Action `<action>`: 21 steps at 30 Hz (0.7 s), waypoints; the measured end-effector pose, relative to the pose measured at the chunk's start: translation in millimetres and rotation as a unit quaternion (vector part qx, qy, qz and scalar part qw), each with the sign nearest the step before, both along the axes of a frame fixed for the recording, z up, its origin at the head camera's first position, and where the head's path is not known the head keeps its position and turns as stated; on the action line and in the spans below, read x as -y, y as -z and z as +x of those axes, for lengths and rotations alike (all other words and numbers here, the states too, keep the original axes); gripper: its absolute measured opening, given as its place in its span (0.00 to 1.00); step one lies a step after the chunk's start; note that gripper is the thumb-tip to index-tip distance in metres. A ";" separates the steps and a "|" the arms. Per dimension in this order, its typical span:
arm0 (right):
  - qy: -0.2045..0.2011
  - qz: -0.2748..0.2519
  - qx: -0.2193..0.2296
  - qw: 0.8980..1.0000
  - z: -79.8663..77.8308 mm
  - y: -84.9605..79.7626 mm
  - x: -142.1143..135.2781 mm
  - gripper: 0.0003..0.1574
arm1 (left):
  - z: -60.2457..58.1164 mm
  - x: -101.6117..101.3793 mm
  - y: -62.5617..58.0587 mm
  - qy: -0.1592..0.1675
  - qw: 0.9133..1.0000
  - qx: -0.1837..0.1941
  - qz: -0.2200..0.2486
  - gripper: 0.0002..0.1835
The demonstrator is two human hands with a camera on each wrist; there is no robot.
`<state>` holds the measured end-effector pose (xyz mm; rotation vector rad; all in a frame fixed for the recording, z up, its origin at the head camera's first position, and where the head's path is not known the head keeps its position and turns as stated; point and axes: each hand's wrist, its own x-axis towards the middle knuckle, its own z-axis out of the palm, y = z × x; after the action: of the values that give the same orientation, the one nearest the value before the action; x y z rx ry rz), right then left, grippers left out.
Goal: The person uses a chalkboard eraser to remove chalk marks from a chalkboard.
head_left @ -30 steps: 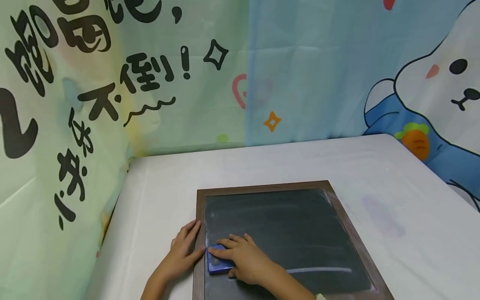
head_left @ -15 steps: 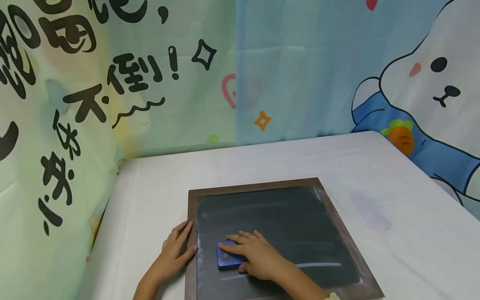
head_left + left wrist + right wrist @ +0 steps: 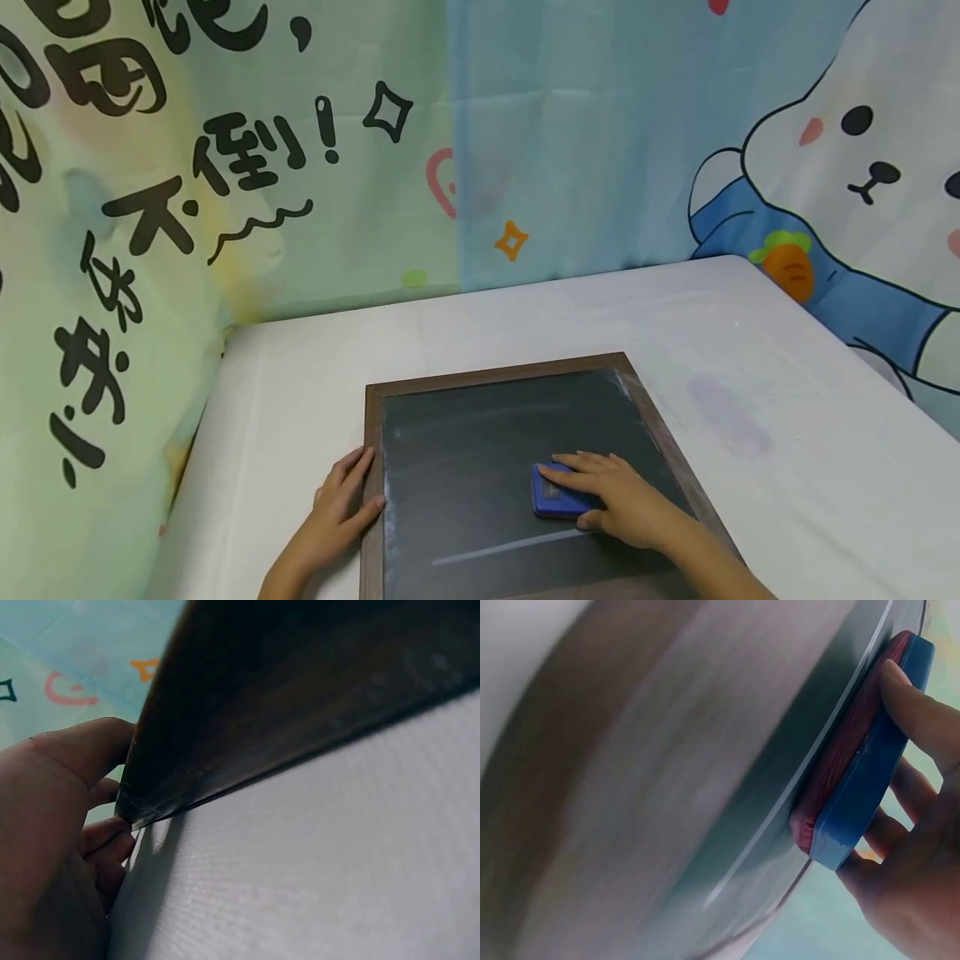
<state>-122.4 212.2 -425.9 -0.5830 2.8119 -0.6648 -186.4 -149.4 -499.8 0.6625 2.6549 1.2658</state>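
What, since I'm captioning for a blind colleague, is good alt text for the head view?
A right hand grips a blue eraser on a framed blackboard, beside a pale line. The left hand touches the board's left edge. The board rests on a white table.

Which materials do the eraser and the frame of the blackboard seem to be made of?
Eraser: the blue back looks like smooth hard plastic, judging by its even colour and clean edges. The dark red pad seems to be felt or another cloth, as its surface looks soft and ridged.
Frame: probably wood, fairly matte, given its uneven brown tone; a wood-look material remains possible.
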 end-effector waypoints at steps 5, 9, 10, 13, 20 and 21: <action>0.001 -0.004 -0.014 1.000 3.6 1.9 -24.4 0.43 | 0.2 1.4 2.5 -0.004 1.000 -0.004 0.007 0.33; 0.007 -0.012 -0.010 1.000 5.2 6.2 -43.4 0.45 | 1.8 1.0 2.1 -0.002 1.000 0.014 0.011 0.34; 0.011 -0.013 -0.010 1.000 5.8 7.0 -48.1 0.45 | 2.2 0.9 1.7 -0.003 1.000 0.017 0.011 0.34; 0.015 -0.017 -0.009 1.000 6.5 9.7 -60.2 0.45 | 2.3 0.7 0.4 -0.003 1.000 0.022 0.006 0.34; 0.024 -0.018 -0.001 1.000 4.4 11.0 -65.2 0.46 | 0.2 0.2 -2.6 -0.007 1.000 0.018 0.000 0.34; 0.025 -0.018 -0.002 1.000 4.6 11.2 -64.9 0.46 | 0.1 0.2 -2.7 -0.008 1.000 0.018 0.000 0.34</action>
<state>-117.8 277.1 -437.1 -0.5218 2.8315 -0.7257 -186.3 -149.5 -497.0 0.6137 2.6355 1.2698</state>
